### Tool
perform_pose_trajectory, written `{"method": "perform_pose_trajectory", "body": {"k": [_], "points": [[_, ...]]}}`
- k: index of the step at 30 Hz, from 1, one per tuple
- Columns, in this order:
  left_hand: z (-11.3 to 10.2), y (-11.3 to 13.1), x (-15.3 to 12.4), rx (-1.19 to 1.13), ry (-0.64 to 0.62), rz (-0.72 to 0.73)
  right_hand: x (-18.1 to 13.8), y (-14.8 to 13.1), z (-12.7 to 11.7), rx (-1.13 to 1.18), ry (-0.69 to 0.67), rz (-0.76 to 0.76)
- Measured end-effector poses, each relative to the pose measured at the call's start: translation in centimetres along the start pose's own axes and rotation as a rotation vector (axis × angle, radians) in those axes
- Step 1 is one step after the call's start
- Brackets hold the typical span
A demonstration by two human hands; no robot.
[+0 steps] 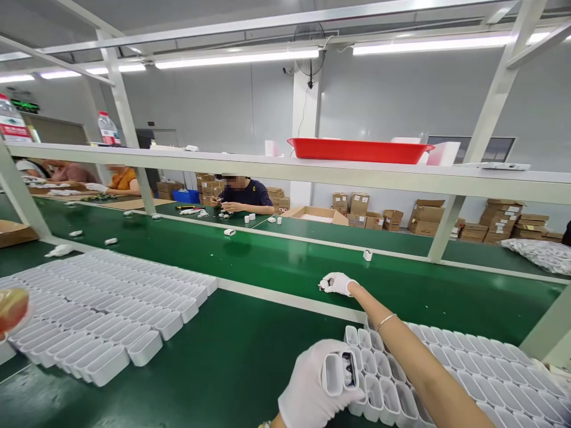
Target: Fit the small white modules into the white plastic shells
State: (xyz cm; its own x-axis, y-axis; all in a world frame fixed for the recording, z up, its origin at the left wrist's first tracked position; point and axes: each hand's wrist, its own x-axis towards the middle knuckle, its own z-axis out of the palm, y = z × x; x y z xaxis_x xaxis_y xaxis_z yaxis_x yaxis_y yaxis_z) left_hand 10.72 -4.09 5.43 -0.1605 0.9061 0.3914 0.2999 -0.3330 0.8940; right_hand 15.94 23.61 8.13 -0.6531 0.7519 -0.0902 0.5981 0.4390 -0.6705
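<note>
My left hand (307, 383), in a white glove, is closed around two small white plastic casings (332, 374) side by side at the bottom centre. One casing looks hollow, while the other has dark and white parts inside. Farther out, my right hand (339, 283), also gloved, reaches over the green conveyor belt (276, 270). Its fingers pinch a small white piece (324, 285) with dark spots, partly hidden by the glove. Rows of open white casings (379, 362) stand beside my left hand and beneath my right forearm.
Many more white casings (111, 309) fill the table at left. Single white pieces lie along the belt, one (367, 255) beyond my right hand. A shelf crosses above, bearing a red tray (361, 150). A co-worker (245, 195) sits opposite. A blurred red-yellow object (12, 310) intrudes at the left edge.
</note>
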Motion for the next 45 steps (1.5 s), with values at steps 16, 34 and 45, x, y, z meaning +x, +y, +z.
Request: {"method": "perform_pose_trajectory", "body": {"k": [16,34,45], "points": [[-0.2,-0.2,-0.8,0.316,0.154,0.287,-27.1,-6.1,0.4,0.181,0.08,-0.288],[0.1,4.1,0.2,0.339,0.034,0.373,-27.2,-6.5,2.7,0.097,0.043,-0.159],[-0.1,4.5,0.2,0.295,-0.006,0.236,-27.3,-6.9,2.6,0.082,-0.011,-0.168]]}}
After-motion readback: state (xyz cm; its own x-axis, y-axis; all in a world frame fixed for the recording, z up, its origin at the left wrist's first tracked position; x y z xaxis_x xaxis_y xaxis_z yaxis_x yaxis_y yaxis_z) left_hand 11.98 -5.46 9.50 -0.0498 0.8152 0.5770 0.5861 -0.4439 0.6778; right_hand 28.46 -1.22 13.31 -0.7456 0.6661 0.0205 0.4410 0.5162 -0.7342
